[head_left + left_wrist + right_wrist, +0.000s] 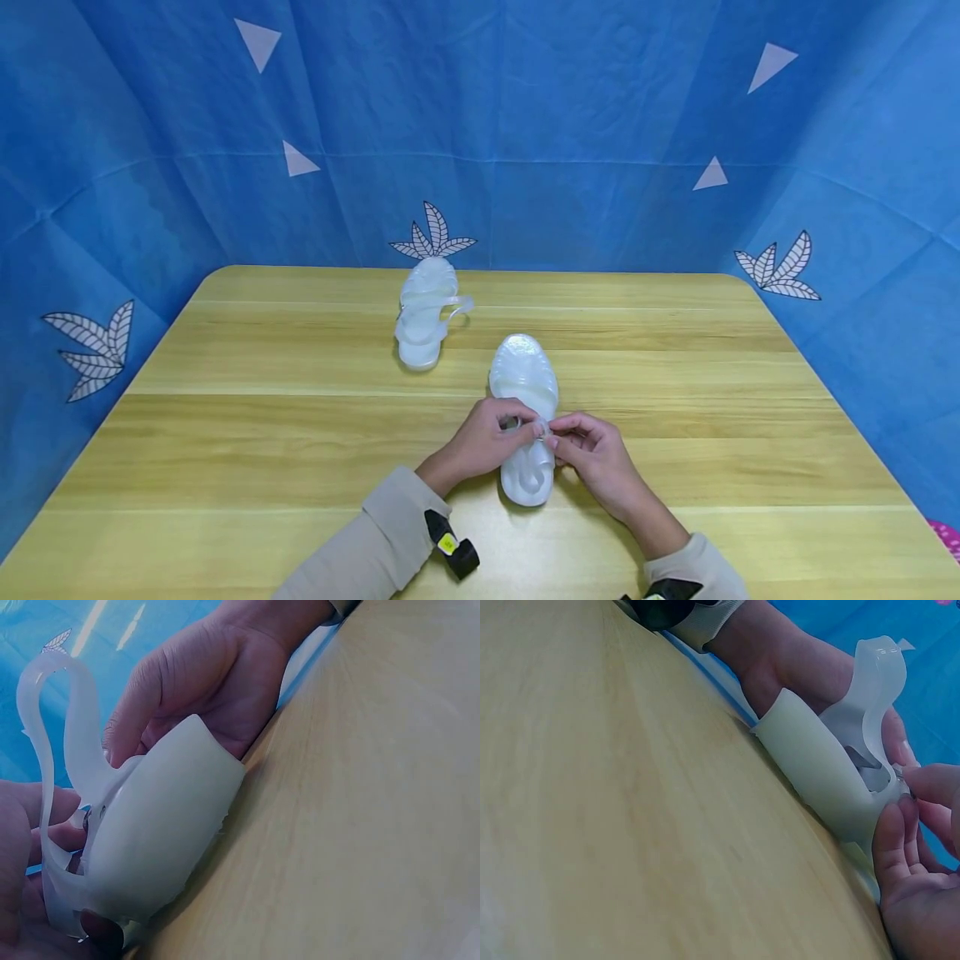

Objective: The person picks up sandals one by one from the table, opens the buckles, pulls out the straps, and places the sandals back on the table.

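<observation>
A translucent white jelly sandal (522, 367) lies sole down on the table, toe pointing away, between both hands. My left hand (480, 440) pinches its ankle strap from the left with thumb and index finger. From the right, my right hand (603, 467) pinches the strap at the small buckle, fingertips almost meeting the left ones. In the left wrist view the strap (81, 731) arches above the heel (165, 825). The right wrist view shows the strap loop (879, 675) standing up too. Fingers partly hide the buckle and strap end.
A matching sandal (429, 279) lies farther back and left, its ankle strap sticking out to the right. The wooden table (262, 450) ends at a blue cloth backdrop (495, 125) with leaf and triangle prints. Black bands with devices (452, 546) sit on the wrists.
</observation>
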`<state>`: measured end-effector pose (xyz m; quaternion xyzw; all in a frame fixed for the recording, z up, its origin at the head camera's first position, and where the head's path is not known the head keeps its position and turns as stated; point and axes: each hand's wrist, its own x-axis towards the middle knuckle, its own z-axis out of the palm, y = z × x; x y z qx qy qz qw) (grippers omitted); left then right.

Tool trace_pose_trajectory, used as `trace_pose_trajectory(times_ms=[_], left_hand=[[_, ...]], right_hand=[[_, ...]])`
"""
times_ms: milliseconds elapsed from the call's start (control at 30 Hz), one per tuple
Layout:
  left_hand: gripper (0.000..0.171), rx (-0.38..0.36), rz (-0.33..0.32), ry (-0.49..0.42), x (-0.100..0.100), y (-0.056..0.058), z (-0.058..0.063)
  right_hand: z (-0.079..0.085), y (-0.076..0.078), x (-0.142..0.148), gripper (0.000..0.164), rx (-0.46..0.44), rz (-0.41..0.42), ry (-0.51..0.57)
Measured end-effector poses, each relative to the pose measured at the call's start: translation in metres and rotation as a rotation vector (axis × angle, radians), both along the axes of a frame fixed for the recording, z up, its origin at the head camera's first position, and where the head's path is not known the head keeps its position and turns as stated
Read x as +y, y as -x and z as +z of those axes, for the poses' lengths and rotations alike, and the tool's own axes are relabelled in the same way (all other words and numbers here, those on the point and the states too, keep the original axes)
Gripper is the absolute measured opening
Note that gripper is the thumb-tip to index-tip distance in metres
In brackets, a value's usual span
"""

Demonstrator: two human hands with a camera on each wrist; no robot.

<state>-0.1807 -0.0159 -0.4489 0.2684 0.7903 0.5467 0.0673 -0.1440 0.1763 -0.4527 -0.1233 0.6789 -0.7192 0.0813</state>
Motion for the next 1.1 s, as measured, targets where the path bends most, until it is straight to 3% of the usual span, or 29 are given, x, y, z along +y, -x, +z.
trace_pose_trajectory(times_ms=[367,600,800,1100], left_hand=[[0.019,-0.048,-0.005,-0.016,0.0,0.0,0.0],[0.017,-0.055,-0.055,0.002,0.0,0.0,0.006],[0.02,-0.067,-0.095,0.115,-0.005,0.0,0.02],[0.014,0.022,-0.082,0.323,-0.005,0.002,0.034]], right_hand=[[0.0,-0.001,0.001,0.03,-0.03,0.001,0.017],[-0.002,0.0,0.002,0.017,-0.026,0.038,0.063],[0.0,-0.001,0.003,0.016,-0.003,0.076,0.134],[0.001,-0.003,0.002,0.011,0.004,0.061,0.127]])
